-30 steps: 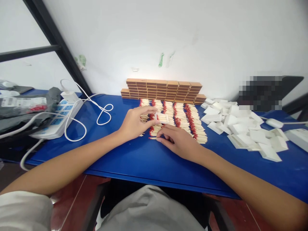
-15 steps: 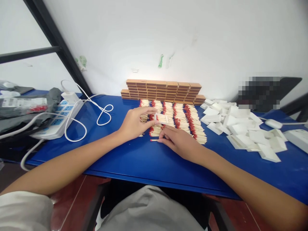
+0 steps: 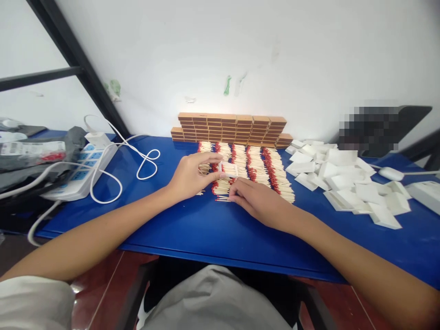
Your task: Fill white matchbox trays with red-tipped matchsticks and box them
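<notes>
Between thumb and fingers, my left hand (image 3: 190, 178) grips the end of a small white matchbox tray (image 3: 234, 171), tilted above the matches, with some pale matchsticks inside. My right hand (image 3: 257, 200) is closed in a pinch just below the tray, at the front edge of the match rows. Red-tipped matches (image 3: 222, 199) stick out leftward from its fingertips; their far ends are hidden by the fingers. Beyond both hands, loose matches (image 3: 257, 165) lie in several rows on the blue table (image 3: 192, 233).
Stacked brown matchboxes (image 3: 227, 127) line the wall behind the matches. A heap of white trays (image 3: 343, 174) lies to the right, near a dark tablet-like object (image 3: 410, 128). On the left are a power strip (image 3: 77, 176), looped white cables (image 3: 148, 158) and a grey plastic package (image 3: 34, 153).
My right fingertips have shifted slightly, and more than one match now shows at them where one showed before. My left hand still holds the tray in nearly the same place.
</notes>
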Available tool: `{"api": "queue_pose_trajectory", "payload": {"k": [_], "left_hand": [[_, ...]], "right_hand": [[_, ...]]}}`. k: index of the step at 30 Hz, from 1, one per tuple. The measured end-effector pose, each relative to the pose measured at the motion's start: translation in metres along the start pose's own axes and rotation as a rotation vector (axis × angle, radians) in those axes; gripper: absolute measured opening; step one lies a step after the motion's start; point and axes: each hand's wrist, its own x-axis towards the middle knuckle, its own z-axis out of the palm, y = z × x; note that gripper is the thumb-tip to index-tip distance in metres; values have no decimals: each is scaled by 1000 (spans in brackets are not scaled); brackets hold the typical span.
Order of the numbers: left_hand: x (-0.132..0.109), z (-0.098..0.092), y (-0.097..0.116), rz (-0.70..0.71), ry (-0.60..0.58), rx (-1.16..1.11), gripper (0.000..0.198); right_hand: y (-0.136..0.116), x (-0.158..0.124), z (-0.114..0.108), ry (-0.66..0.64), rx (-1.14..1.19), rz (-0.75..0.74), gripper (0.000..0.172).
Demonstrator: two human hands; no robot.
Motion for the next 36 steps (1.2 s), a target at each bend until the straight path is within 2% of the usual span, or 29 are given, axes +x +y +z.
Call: {"api": "queue_pose_trajectory", "payload": {"k": [6,14,23,26,31,36], "left_hand": [[-1,0,0,30,-17,34,38],[0,1,1,26,-7,-18,43],[-1,0,0,33,-29,32,39],[-1,-1,0,30,-36,26,40],[-2,-1,1,56,-42,-2,44],[-6,0,9,134,-31,16,41]], "right_hand": [[-1,-1,-4,-1,16,10,10],[3,1,7,31,-46,-10,6],[-4,-1,3,-7,-86,-57,12],[-3,-2,-7,65,-9,-56,12],[9,-3,-27,297,5,23,13],[16,-2,-29,329,-30,2,12]]}}
